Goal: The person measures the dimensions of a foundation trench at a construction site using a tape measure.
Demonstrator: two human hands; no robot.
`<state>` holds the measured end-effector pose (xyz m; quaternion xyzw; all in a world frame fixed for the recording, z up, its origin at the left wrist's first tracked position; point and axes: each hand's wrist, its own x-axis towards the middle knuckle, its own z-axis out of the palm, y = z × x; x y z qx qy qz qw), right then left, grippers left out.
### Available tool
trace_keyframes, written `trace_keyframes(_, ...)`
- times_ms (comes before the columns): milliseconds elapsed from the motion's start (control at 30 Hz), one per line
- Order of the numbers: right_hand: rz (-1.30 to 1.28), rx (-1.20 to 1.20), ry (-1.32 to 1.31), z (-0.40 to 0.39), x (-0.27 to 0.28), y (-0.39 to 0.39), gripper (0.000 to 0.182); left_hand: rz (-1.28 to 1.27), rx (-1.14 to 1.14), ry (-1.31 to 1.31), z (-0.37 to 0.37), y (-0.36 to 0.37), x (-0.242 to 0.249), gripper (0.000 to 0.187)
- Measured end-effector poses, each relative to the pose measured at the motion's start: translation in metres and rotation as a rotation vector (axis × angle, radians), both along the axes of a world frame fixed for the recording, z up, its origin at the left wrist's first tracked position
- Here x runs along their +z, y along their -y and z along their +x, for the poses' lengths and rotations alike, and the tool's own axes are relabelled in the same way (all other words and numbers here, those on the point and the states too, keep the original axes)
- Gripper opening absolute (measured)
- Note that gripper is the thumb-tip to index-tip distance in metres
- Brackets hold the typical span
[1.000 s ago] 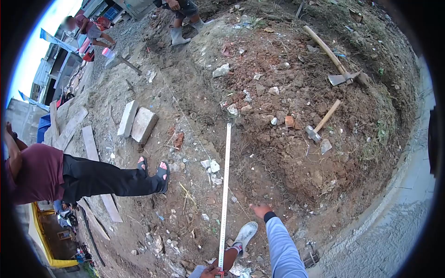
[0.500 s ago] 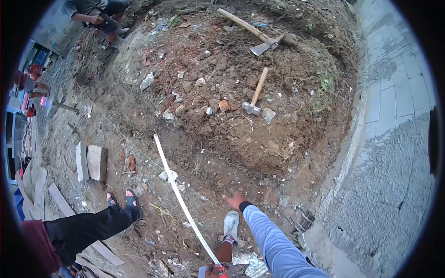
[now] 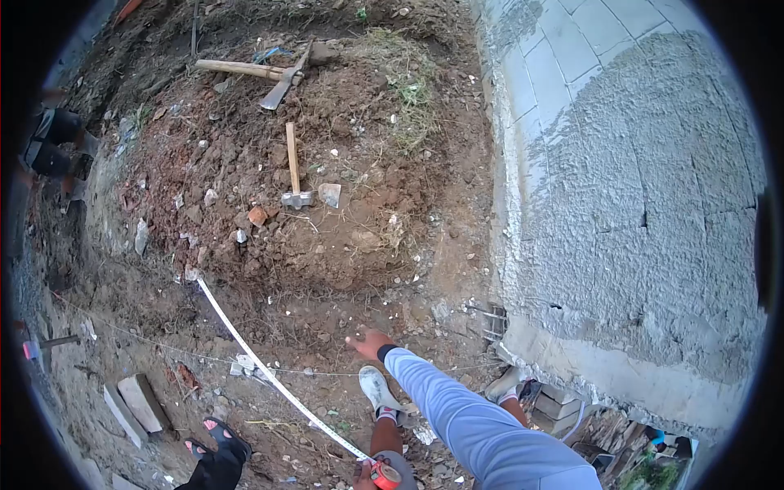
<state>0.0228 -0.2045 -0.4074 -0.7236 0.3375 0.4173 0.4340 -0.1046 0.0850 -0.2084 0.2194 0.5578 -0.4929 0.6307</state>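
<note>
Presently, the left hand (image 3: pixel 363 477), at the lower edge of the view, has its fingers clamped on a red tape measure (image 3: pixel 385 474). From it the white blade (image 3: pixel 262 365) runs out in a slight curve over the soil, its far end near a pale stone (image 3: pixel 192 273). The right hand (image 3: pixel 371 344) is stretched forward above the ground, its fingers a little apart, with a light shoe (image 3: pixel 376 387) just below it in the view.

Several things surround the blade: a thin string (image 3: pixel 163 343) crosses its line, and some white rubble (image 3: pixel 242 365) lies just beside it. Beyond rises a mound (image 3: pixel 351 245) of loose earth — on it rest a hammer (image 3: pixel 297 198), a flat stone piece (image 3: pixel 329 194) and, farther away, a pickaxe (image 3: pixel 282 86). On the right side a rough block wall (image 3: pixel 637 212) closes the space, with metal bars (image 3: pixel 493 324) near its base. On the left, a co-worker's sandalled feet (image 3: pixel 224 434) stand near two blocks (image 3: pixel 142 403).
</note>
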Motion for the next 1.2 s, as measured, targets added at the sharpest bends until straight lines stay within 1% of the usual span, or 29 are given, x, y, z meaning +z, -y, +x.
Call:
trace_keyframes(33, -0.166, -0.139, 0.113, -0.002, 0.005, -0.001, 0.094, -0.003, -0.006, -0.001, 0.003, 0.004, 0.002, 0.027)
trace_keyframes(67, -0.042, -0.028, 0.003, -0.003, 0.009, 0.003, 0.094, 0.018, -0.014, -0.010, 0.003, 0.004, 0.002, 0.028)
trace_keyframes(133, -0.037, -0.067, 0.017, -0.007, 0.006, 0.002, 0.095, 0.041, -0.026, -0.020, -0.003, -0.006, -0.005, 0.029)
trace_keyframes(200, -0.037, -0.133, 0.038, -0.014, 0.001, 0.002, 0.098, -0.072, -0.034, 0.053, -0.020, -0.022, -0.026, 0.029)
trace_keyframes(233, -0.038, -0.164, 0.051, -0.016, 0.000, 0.003, 0.099, -0.071, -0.037, 0.050, -0.021, -0.021, -0.028, 0.029)
trace_keyframes(300, -0.028, -0.197, 0.058, -0.021, -0.004, 0.004, 0.100, 0.106, -0.209, 0.166, -0.025, -0.021, -0.031, 0.030)
trace_keyframes(367, 0.092, 0.020, -0.106, -0.022, 0.008, 0.020, 0.103, 0.092, -0.217, 0.144, -0.024, -0.024, -0.033, 0.030)
trace_keyframes(400, 0.197, 0.163, -0.179, -0.014, 0.015, 0.029, 0.102, 0.075, -0.207, 0.133, -0.023, -0.020, -0.034, 0.031)
trace_keyframes(433, 0.167, 0.212, -0.185, -0.005, 0.030, 0.041, 0.100, 0.079, -0.181, 0.123, -0.024, -0.018, -0.029, 0.031)
trace_keyframes(467, 0.148, 0.262, -0.185, 0.004, 0.038, 0.056, 0.098, 0.284, -0.225, 0.384, -0.012, 0.006, -0.010, 0.014)
trace_keyframes(500, 0.133, 0.268, -0.216, 0.018, 0.015, 0.072, 0.096, 0.326, -0.240, 0.401, -0.016, 0.003, -0.014, 0.014)
trace_keyframes(533, -0.132, 0.065, 0.062, 0.018, -0.002, 0.086, 0.088, 0.334, -0.209, 0.386, -0.020, -0.001, -0.016, 0.014)
trace_keyframes(567, -0.350, -0.121, 0.266, 0.039, 0.009, 0.108, 0.079, 0.331, -0.184, 0.372, -0.024, -0.004, -0.019, 0.014)
trace_keyframes(600, -0.612, -0.227, 0.431, 0.059, 0.026, 0.129, 0.076, 0.357, -0.185, 0.362, -0.029, -0.006, -0.021, 0.014)
trace_keyframes(633, -0.840, -0.292, 0.566, 0.076, 0.032, 0.150, 0.077, 0.366, -0.198, 0.360, -0.032, -0.008, -0.023, 0.014)
trace_keyframes(667, -0.828, -0.296, 0.557, 0.076, 0.034, 0.147, 0.077, 0.368, -0.213, 0.360, -0.033, -0.012, -0.024, 0.013)
trace_keyframes(733, -0.760, -0.151, 0.522, 0.092, 0.040, 0.154, 0.081, 0.361, -0.181, 0.358, -0.031, -0.008, -0.025, 0.013)
trace_keyframes(767, -0.009, -0.048, 0.100, 0.084, 0.022, 0.148, 0.085, 0.344, -0.163, 0.353, -0.030, -0.004, -0.024, 0.013)
trace_keyframes(800, 0.343, 0.062, -0.177, 0.073, 0.043, 0.122, 0.095, 0.325, -0.139, 0.351, -0.031, -0.005, -0.027, 0.012)
trace_keyframes(833, 0.259, 0.291, -0.124, 0.062, 0.047, 0.096, 0.096, 0.310, -0.121, 0.373, -0.022, 0.006, -0.025, 0.012)
trace_keyframes(867, 0.180, 0.522, -0.077, 0.052, 0.045, 0.074, 0.098, 0.272, -0.112, 0.254, -0.015, 0.014, -0.014, 0.021)
trace_keyframes(900, 0.123, 0.425, -0.046, 0.044, 0.043, 0.063, 0.096, 0.243, -0.103, 0.132, -0.012, 0.018, -0.007, 0.030)
trace_keyframes(933, 0.079, 0.207, 0.071, 0.043, 0.020, 0.060, 0.092, 0.232, -0.176, 0.173, -0.022, 0.007, -0.016, 0.026)
trace_keyframes(967, 0.037, -0.030, 0.159, 0.029, 0.001, 0.055, 0.088, 0.239, -0.190, 0.154, -0.026, -0.002, -0.019, 0.026)
trace_keyframes(1033, -0.403, -0.273, 0.303, 0.038, 0.004, 0.060, 0.083, 0.314, -0.161, 0.096, -0.037, -0.009, -0.026, 0.023)
trace_keyframes(1067, -0.621, -0.293, 0.363, 0.038, -0.004, 0.053, 0.084, 0.287, -0.272, 0.154, -0.031, -0.005, -0.019, 0.021)
trace_keyframes(1100, -0.840, -0.304, 0.433, 0.042, -0.012, 0.049, 0.085, 0.328, -0.187, 0.361, -0.026, 0.001, -0.022, 0.012)
trace_keyframes(1167, 0.053, -0.107, 0.087, 0.045, 0.019, 0.037, 0.091, 0.239, -0.247, 0.140, -0.024, 0.000, -0.023, 0.023)
trace_keyframes(1200, 0.038, -0.113, 0.091, 0.036, 0.025, 0.028, 0.091, 0.224, -0.253, 0.146, -0.025, 0.001, -0.024, 0.023)
